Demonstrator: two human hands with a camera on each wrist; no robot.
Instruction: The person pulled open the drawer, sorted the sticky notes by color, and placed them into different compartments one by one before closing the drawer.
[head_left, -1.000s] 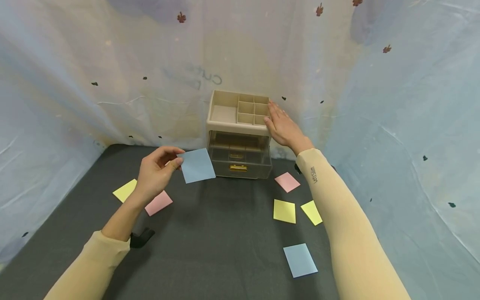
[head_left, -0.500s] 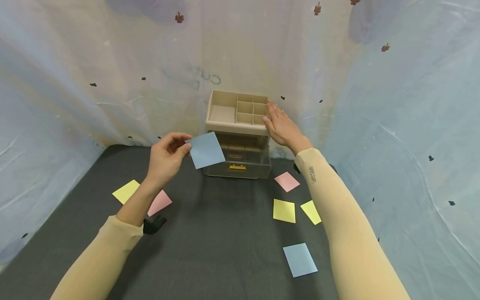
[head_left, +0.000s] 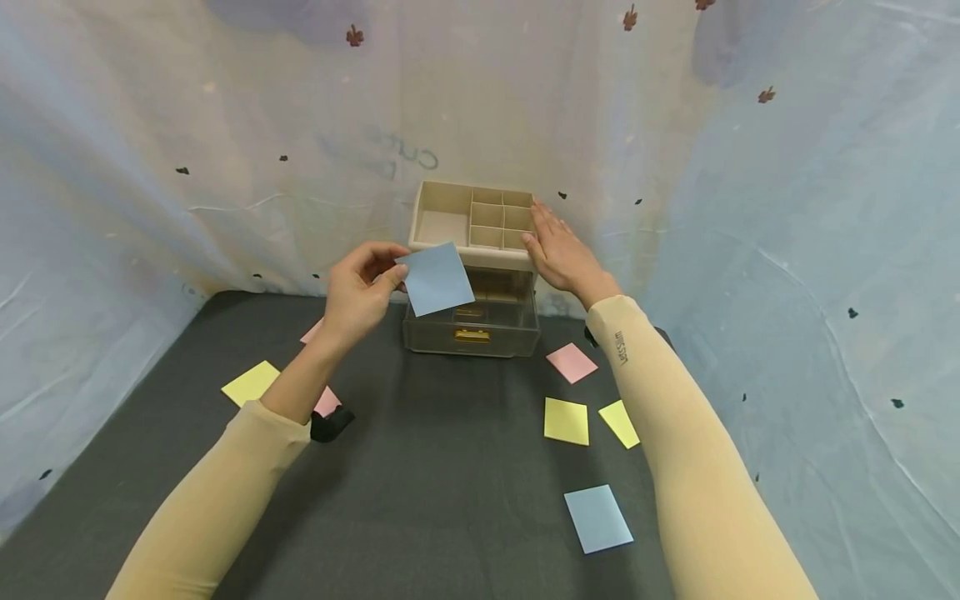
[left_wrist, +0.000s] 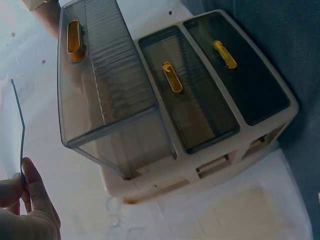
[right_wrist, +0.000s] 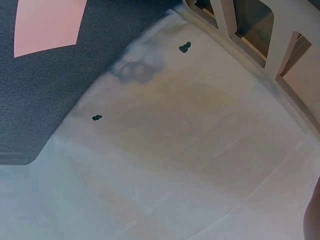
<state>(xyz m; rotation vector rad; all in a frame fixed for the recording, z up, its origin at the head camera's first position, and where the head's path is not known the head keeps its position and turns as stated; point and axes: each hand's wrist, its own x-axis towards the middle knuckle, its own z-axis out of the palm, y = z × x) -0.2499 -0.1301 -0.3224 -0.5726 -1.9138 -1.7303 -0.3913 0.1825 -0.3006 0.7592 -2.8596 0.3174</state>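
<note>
Between thumb and fingers, my left hand [head_left: 358, 296] pinches a blue sticky note [head_left: 438, 279] by its left corner. The note is raised in front of a beige desktop organizer [head_left: 501, 259], overlapping its top drawer in the head view. That clear smoky top drawer [left_wrist: 115, 85] is pulled out; the two drawers below it [left_wrist: 190, 95] are closed. Gold handles mark the drawer fronts. My right hand [head_left: 564, 252] lies with extended fingers along the organizer's right upper edge; only a sliver of it shows in the right wrist view.
On the dark table [head_left: 442, 500], a pink note [head_left: 572, 363], two yellow notes [head_left: 566, 422] and a blue note [head_left: 598, 519] lie at right. At left are a yellow note [head_left: 251, 383] and pink notes [head_left: 327, 402], partly behind my arm. A patterned curtain [head_left: 300, 100] stands behind.
My left hand has moved right and up with the blue sticky note, from beside the organizer to in front of it. My right hand has stayed on the organizer's edge.
</note>
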